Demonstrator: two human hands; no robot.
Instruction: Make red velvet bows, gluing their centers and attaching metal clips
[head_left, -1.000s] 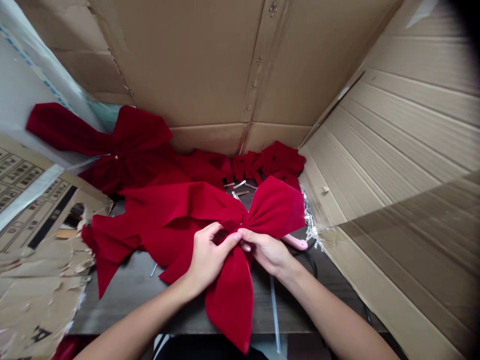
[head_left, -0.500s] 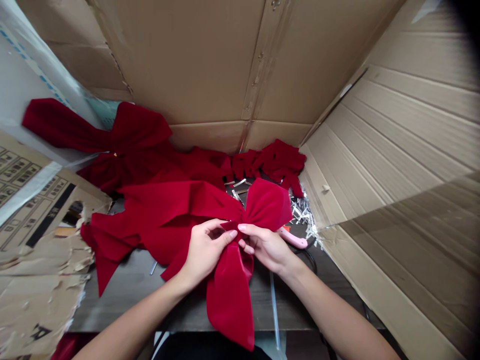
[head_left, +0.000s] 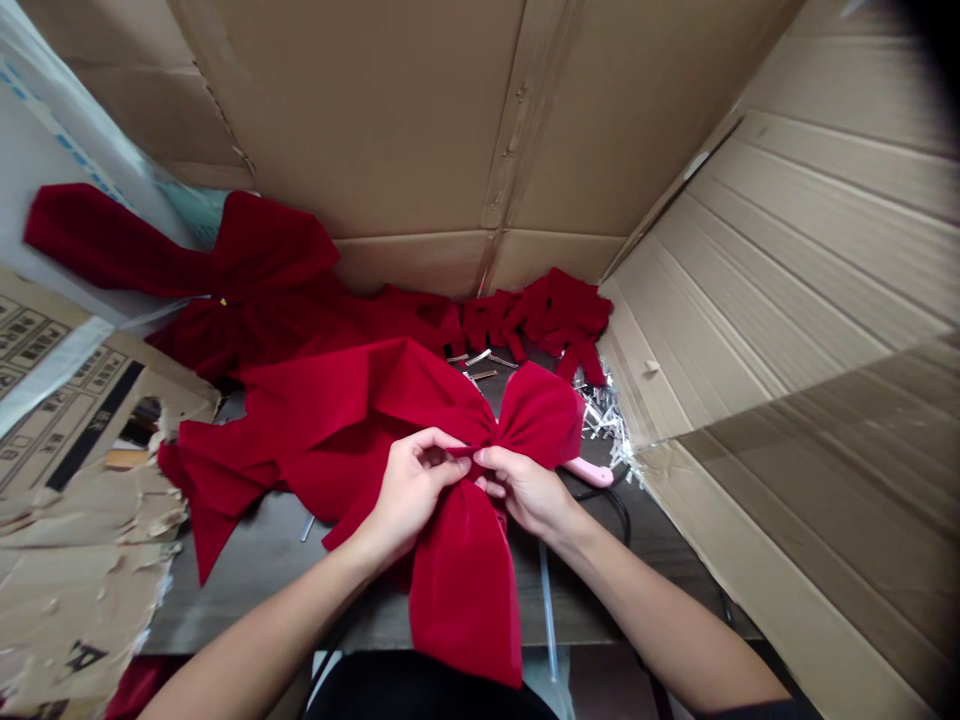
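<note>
Both hands pinch the gathered middle of a red velvet bow (head_left: 466, 590), one loop of which hangs toward me over the table's front edge. My left hand (head_left: 416, 485) grips a small fold of red fabric between thumb and fingers. Close beside it, my right hand (head_left: 525, 485) pinches the same centre, thumb and fingertips almost meeting the left ones. Another loop (head_left: 540, 415) of the bow spreads up and right of the fingers. Flat red velvet fabric (head_left: 322, 410) lies to the left, partly under the bow. My fingers hide the exact centre.
A finished-looking red bow (head_left: 223, 300) lies at the back left. Short red strips (head_left: 555, 310) are heaped at the back, near silver twist ties (head_left: 607, 410). A pink-handled tool (head_left: 592, 472) and clear glue stick (head_left: 548, 610) lie right. Cardboard walls (head_left: 420, 120) surround the dark table (head_left: 247, 590).
The red fold between my fingers has flattened down at the bow's centre. The hanging loop looks wider and rounder. My hands stay nearly in place, and the view has shifted slightly.
</note>
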